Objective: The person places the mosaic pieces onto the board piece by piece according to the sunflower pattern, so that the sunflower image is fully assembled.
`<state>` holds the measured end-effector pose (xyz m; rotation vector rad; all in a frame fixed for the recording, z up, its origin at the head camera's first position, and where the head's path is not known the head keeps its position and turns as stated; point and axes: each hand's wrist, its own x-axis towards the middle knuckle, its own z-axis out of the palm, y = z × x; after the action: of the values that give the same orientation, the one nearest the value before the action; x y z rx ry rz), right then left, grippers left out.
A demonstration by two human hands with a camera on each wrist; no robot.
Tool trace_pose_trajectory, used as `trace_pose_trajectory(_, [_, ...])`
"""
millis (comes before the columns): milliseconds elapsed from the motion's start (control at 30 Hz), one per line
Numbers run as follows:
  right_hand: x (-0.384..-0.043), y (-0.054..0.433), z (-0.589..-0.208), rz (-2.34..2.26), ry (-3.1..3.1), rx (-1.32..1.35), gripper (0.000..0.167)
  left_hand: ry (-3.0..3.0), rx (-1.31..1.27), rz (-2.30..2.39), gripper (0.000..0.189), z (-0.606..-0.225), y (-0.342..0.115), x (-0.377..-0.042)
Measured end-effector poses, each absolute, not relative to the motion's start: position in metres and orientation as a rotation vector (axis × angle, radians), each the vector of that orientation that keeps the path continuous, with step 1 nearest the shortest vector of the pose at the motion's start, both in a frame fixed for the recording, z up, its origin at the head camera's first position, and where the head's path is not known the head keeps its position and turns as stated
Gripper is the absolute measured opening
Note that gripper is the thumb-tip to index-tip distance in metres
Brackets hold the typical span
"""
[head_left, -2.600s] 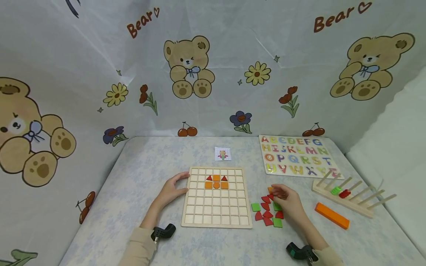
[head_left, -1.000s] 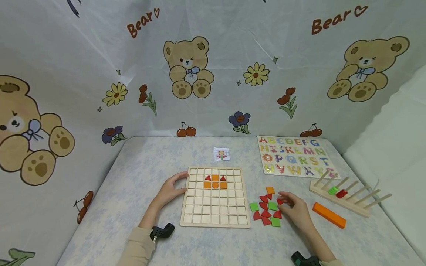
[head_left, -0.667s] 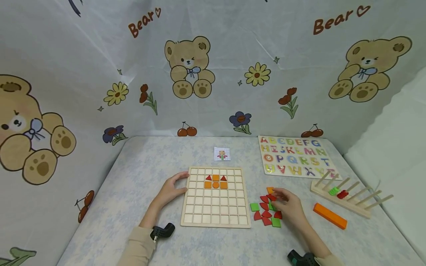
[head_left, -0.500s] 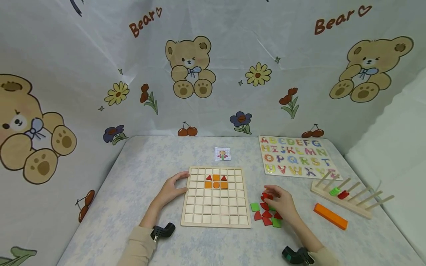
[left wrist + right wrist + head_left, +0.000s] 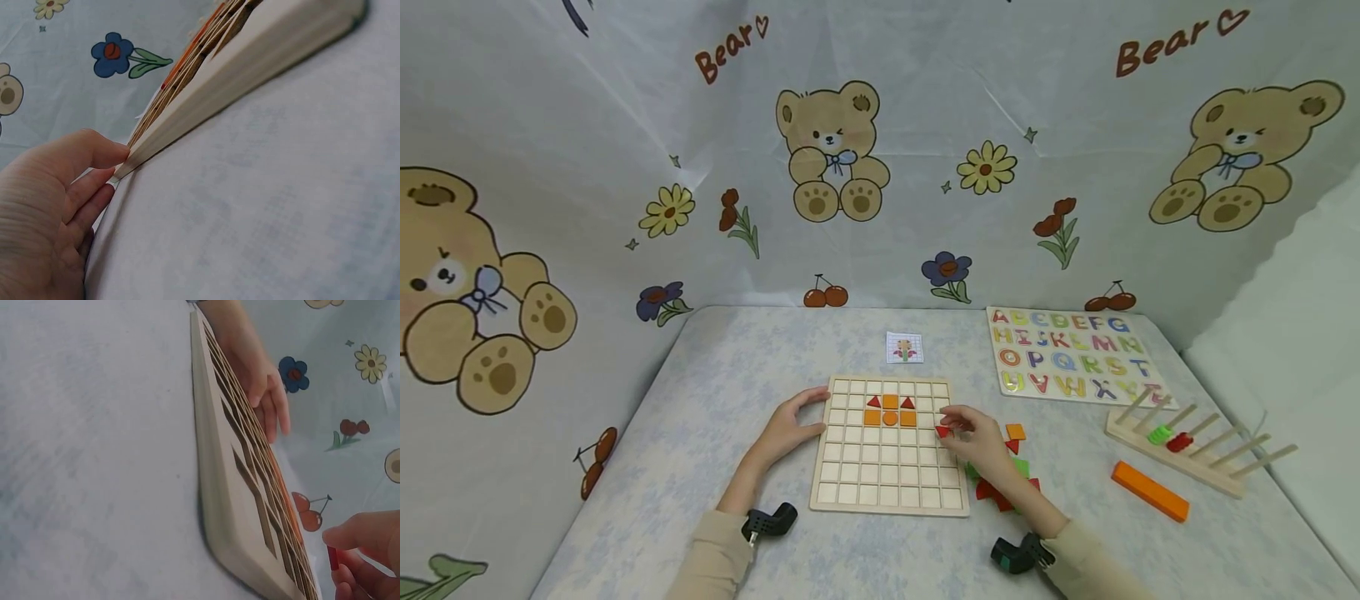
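A square wooden grid board lies on the table. Its upper rows hold an orange round tile, several orange square tiles and two red triangle tiles. My left hand rests against the board's left edge, thumb and fingertips touching it, fingers fairly straight; the left wrist view shows the thumb at the rim. Between thumb and fingers my right hand pinches a small red tile above the board's right side. Its exact shape is partly hidden by the fingers.
Right of the board lie loose tiles, among them an orange square and red and green ones, partly under my right forearm. A small pattern card lies behind the board. Farther right are an alphabet board, a peg stand and an orange bar.
My right hand has moved left from the loose tiles to over the board's right side, carrying a red tile. The left hand stays at the board's edge.
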<state>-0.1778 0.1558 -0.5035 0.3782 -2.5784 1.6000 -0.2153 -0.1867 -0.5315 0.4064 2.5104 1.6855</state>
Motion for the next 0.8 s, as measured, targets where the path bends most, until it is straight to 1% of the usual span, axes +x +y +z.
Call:
trace_pose_trajectory(467, [-0.187,0.108,-0.507,1.682,-2.562,0.412,0.038,2.528,0.403,1.678,0.063,-0.532,-0.187,-0.215])
trace_pose_trajectory(800, [-0.189,0.1,-0.51,1.614,-2.596,0.465,0.041,2.514,0.389,1.675,0.062,-0.535,-0.188,-0.217])
